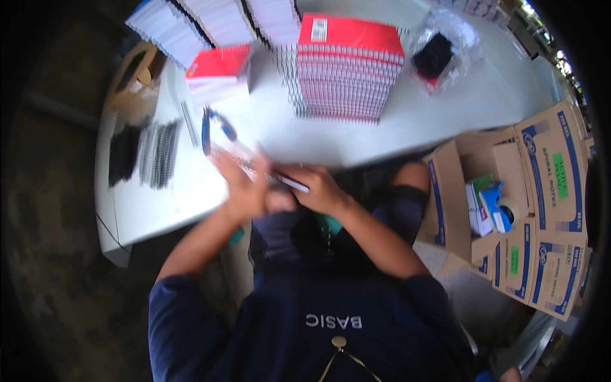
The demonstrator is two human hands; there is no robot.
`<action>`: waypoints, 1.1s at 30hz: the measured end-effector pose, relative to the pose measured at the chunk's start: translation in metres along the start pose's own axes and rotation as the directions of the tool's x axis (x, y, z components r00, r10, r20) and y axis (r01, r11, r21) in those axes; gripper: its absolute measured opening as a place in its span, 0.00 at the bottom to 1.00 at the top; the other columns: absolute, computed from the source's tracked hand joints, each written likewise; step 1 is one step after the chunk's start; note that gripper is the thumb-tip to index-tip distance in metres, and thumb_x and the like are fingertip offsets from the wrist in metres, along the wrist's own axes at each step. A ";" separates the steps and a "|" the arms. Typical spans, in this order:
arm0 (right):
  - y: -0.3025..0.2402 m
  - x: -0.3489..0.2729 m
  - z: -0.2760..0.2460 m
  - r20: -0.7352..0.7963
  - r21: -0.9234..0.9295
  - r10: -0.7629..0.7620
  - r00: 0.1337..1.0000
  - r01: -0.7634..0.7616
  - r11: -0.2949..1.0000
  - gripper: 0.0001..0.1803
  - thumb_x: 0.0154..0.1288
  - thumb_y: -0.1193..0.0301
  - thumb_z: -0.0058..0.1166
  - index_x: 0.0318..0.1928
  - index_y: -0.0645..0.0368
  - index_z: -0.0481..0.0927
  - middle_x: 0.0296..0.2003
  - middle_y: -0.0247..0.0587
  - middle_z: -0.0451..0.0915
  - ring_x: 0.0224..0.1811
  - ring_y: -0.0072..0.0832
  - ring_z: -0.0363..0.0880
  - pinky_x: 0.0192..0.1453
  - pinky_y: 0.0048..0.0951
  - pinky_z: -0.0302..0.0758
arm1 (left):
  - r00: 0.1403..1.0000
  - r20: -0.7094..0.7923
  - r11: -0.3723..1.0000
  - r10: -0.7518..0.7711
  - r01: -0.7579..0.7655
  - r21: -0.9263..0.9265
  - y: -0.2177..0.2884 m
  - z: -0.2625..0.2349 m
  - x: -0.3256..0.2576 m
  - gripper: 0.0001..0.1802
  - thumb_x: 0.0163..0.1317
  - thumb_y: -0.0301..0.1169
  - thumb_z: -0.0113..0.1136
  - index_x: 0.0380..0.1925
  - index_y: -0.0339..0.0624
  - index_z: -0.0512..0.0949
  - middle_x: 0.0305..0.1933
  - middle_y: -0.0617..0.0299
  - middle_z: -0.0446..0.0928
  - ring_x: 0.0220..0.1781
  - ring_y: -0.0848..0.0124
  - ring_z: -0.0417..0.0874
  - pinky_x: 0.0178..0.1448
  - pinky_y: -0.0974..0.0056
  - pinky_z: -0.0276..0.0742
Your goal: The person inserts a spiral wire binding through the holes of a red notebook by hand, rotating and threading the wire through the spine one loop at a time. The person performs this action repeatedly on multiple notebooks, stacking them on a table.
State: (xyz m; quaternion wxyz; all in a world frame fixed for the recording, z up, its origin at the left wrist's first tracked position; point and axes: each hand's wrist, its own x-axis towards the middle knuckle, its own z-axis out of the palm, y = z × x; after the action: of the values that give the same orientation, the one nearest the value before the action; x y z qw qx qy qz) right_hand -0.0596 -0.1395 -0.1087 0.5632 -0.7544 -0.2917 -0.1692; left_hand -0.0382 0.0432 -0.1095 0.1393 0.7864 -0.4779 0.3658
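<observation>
My left hand (pixel 245 184) and my right hand (pixel 318 190) meet at the near edge of the white table (pixel 407 121). Together they grip a thin spiral-bound pad (pixel 254 162) with a clear cover, blurred by motion. The left hand holds its left side, the right hand pinches its right end, where a white strip (pixel 294 184) sticks out. Blue-handled pliers (pixel 213 127) lie on the table just beyond the left hand.
A tall stack of red-covered spiral notebooks (pixel 347 67) stands mid-table, a smaller red stack (pixel 219 73) to its left, white pads (pixel 216 22) behind. Black spiral coils (pixel 156 153) lie at left. A plastic bag (pixel 439 54) is at right. Open cardboard boxes (pixel 509 197) stand on the floor at right.
</observation>
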 end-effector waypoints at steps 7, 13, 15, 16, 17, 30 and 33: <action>0.008 0.003 0.006 -0.008 0.156 0.074 0.997 -0.072 0.985 0.23 0.54 0.78 0.54 0.54 0.57 0.73 0.44 0.47 0.79 0.42 0.43 0.80 0.45 0.36 0.76 | 0.985 0.157 0.997 0.069 -0.061 -0.056 0.026 0.008 -0.006 0.62 0.51 0.73 0.34 0.63 0.19 0.42 0.68 0.30 0.38 0.68 0.30 0.38 0.65 0.31 0.29; 0.012 0.001 0.020 -0.043 0.283 0.219 0.975 -0.198 0.938 0.20 0.57 0.78 0.51 0.52 0.58 0.74 0.41 0.51 0.80 0.43 0.44 0.80 0.45 0.33 0.75 | 0.965 0.052 0.963 -0.255 0.259 -0.072 0.005 0.022 0.021 0.63 0.51 0.73 0.37 0.64 0.19 0.40 0.68 0.25 0.35 0.69 0.31 0.32 0.67 0.35 0.29; 0.016 0.006 0.012 -0.048 0.292 0.283 0.958 -0.257 0.921 0.19 0.58 0.75 0.53 0.52 0.59 0.74 0.42 0.50 0.80 0.44 0.39 0.81 0.47 0.31 0.75 | 0.920 0.388 0.976 -0.055 0.132 -0.175 0.034 0.025 -0.044 0.63 0.50 0.72 0.42 0.63 0.19 0.42 0.67 0.24 0.40 0.68 0.28 0.38 0.65 0.31 0.30; 0.015 0.009 0.009 -0.020 0.279 0.261 0.965 -0.246 0.928 0.20 0.58 0.74 0.53 0.52 0.59 0.74 0.43 0.50 0.80 0.44 0.39 0.81 0.47 0.32 0.75 | 0.946 0.317 0.994 0.068 -0.038 -0.101 0.037 0.015 -0.039 0.62 0.51 0.71 0.42 0.62 0.19 0.45 0.67 0.25 0.40 0.69 0.29 0.36 0.64 0.29 0.27; 0.013 0.014 0.007 0.010 0.267 0.240 0.971 -0.234 0.935 0.20 0.58 0.73 0.53 0.52 0.59 0.74 0.43 0.50 0.80 0.45 0.38 0.81 0.47 0.32 0.75 | 0.981 0.192 0.999 -0.016 0.006 0.051 0.024 0.016 -0.028 0.59 0.51 0.70 0.43 0.63 0.23 0.49 0.68 0.27 0.41 0.69 0.30 0.37 0.64 0.30 0.31; 0.030 0.024 0.021 0.026 0.314 0.366 0.930 -0.355 0.880 0.08 0.57 0.73 0.55 0.33 0.67 0.78 0.28 0.50 0.81 0.33 0.33 0.82 0.36 0.33 0.74 | 0.895 0.434 0.928 -0.106 0.246 -0.280 -0.027 -0.025 0.079 0.15 0.51 0.25 0.62 0.41 0.42 0.75 0.44 0.59 0.77 0.49 0.61 0.76 0.59 0.54 0.65; 0.033 0.022 0.020 0.002 0.374 0.331 0.944 -0.308 0.875 0.08 0.59 0.71 0.56 0.35 0.64 0.79 0.26 0.45 0.80 0.29 0.28 0.80 0.34 0.31 0.72 | 0.858 0.442 0.878 -0.261 0.401 -0.260 -0.026 -0.035 0.093 0.16 0.48 0.29 0.67 0.38 0.42 0.76 0.37 0.61 0.78 0.42 0.62 0.77 0.49 0.60 0.66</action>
State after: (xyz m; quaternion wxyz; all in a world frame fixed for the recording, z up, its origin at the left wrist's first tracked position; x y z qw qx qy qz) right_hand -0.0238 -0.1215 -0.1269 0.7236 -0.6672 -0.1723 -0.0394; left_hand -0.0060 0.0158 -0.0156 0.2369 0.8781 -0.4077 0.0811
